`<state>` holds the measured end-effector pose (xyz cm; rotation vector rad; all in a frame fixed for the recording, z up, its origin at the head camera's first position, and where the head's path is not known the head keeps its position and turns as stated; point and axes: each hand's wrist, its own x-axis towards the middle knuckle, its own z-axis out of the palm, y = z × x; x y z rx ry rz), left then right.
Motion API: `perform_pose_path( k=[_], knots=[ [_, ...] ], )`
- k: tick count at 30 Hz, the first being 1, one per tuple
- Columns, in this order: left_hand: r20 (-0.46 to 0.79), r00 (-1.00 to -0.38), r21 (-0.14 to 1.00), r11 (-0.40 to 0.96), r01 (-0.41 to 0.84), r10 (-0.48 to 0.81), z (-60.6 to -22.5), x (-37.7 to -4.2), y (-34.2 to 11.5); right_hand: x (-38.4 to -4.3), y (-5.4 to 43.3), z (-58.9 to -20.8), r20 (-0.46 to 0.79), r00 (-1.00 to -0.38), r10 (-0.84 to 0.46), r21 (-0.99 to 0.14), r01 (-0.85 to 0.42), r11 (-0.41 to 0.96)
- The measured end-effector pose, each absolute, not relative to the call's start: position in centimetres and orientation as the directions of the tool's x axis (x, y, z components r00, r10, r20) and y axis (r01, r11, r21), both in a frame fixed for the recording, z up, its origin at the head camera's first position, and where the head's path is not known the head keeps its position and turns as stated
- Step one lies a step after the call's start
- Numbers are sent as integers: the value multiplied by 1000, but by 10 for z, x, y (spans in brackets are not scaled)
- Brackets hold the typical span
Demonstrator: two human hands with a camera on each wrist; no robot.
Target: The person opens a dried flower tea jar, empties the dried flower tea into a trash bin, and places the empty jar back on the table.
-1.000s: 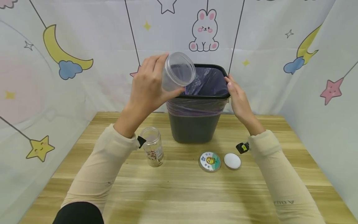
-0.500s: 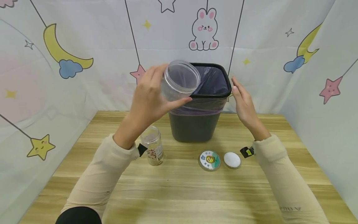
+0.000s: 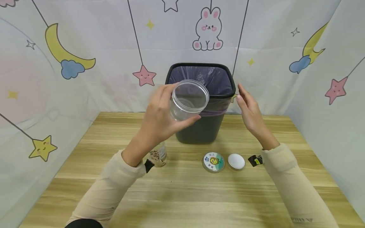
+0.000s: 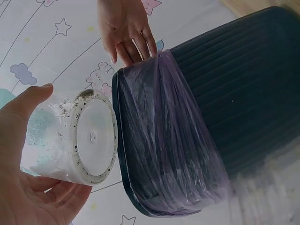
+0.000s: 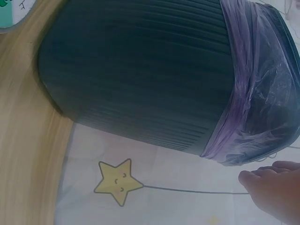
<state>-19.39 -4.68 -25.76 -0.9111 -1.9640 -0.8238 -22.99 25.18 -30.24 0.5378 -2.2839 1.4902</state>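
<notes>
My left hand (image 3: 161, 112) grips a clear plastic jar (image 3: 189, 98), its open mouth tilted up towards the head camera. In the left wrist view, dark specks cling round the bottom of that jar (image 4: 93, 136). Just behind it stands a dark trash can (image 3: 199, 128) lined with a thin purple bag (image 3: 216, 77). To the right of the can's rim, my right hand (image 3: 252, 114) hovers apart from it with fingers extended, holding nothing. A second clear jar (image 3: 159, 155) with a printed label stands on the table, its top hidden behind my left wrist.
Two round lids lie on the wooden table (image 3: 182, 196) in front of the can: one with a sunflower picture (image 3: 213, 161), one plain white (image 3: 236, 161). Cloth walls (image 3: 114, 38) with printed stars and moons rise behind and at both sides.
My left hand has brought the jar down and nearer, away from the can's opening, its mouth turning further upward. My right hand has let go of the can's rim and drawn back right.
</notes>
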Motion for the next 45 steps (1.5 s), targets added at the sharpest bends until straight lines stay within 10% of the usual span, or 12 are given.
perform_pose_path(
  k=[27, 45],
  knots=[
    [511, -778, 616, 475, 628, 365, -350, -164, -47, -187, 268, -335, 369, -919, -141, -812, -393, 432],
    [363, -861, 674, 538, 507, 357, -397, -158, -44, -168, 278, -366, 320, -931, -173, -817, -364, 447]
  ],
)
